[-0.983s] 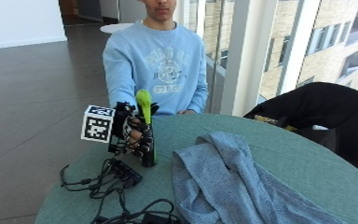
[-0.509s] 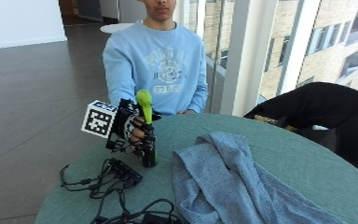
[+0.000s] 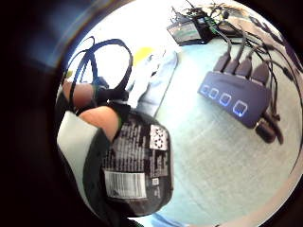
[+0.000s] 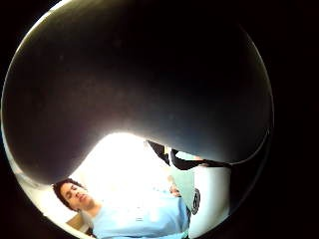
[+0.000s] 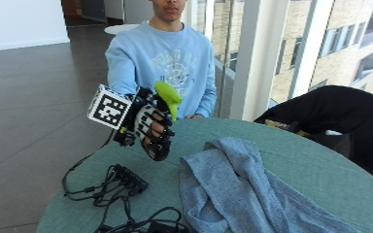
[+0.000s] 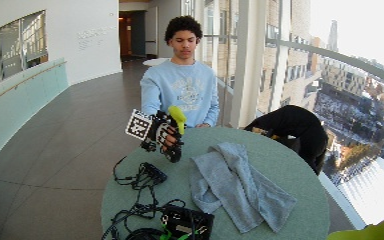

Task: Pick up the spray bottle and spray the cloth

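From my remote seat I start at the bottom of the outside view: the grey cloth (image 5: 251,194) lies crumpled on the round green table (image 5: 329,170), filling the lower centre and lower right of the frame. To its left, in the lower left, a dark hub (image 5: 129,175) sits among black cables.

Above that, left of centre, my gloved right hand (image 5: 149,125) is raised off the table with its fingers wrapped round the spray bottle (image 5: 159,131). The bottle's long axis runs close to vertical, tilted slightly, dark body at the bottom and the lime-green spray head (image 5: 168,97) on top. The head's tip leans toward the right of the frame, the side where the cloth lies. The bottle hangs in the air, apart from the cloth.

In the little finger side palm view the bottle's dark label with its barcode (image 3: 125,184) sits close to the palm, above the green tabletop.

Farthest back, a black bag (image 5: 332,114) rests at the table's right edge.
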Tool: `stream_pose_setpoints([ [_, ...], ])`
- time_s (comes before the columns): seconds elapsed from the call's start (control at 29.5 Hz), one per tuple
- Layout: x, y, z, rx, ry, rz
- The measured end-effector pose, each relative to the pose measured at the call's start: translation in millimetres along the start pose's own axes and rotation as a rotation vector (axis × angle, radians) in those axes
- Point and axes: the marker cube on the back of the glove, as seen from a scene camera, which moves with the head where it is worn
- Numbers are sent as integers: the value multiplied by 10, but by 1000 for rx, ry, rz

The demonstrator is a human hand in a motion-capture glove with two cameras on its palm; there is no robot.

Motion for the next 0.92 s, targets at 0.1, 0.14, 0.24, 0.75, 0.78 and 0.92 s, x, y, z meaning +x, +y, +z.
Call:
stream_pose_setpoints([
  [0.1,-136,-177,-35,-88,46,-6],
  [0.14,-182,-247,-40,-123,64,-1],
  [0.24,-290,-419,-17,-230,128,26],
  [0.75,-382,-802,278,-491,359,187],
  [0.78,-373,-810,284,-498,366,194],
  [0.92,-338,-809,307,-535,375,228],
])
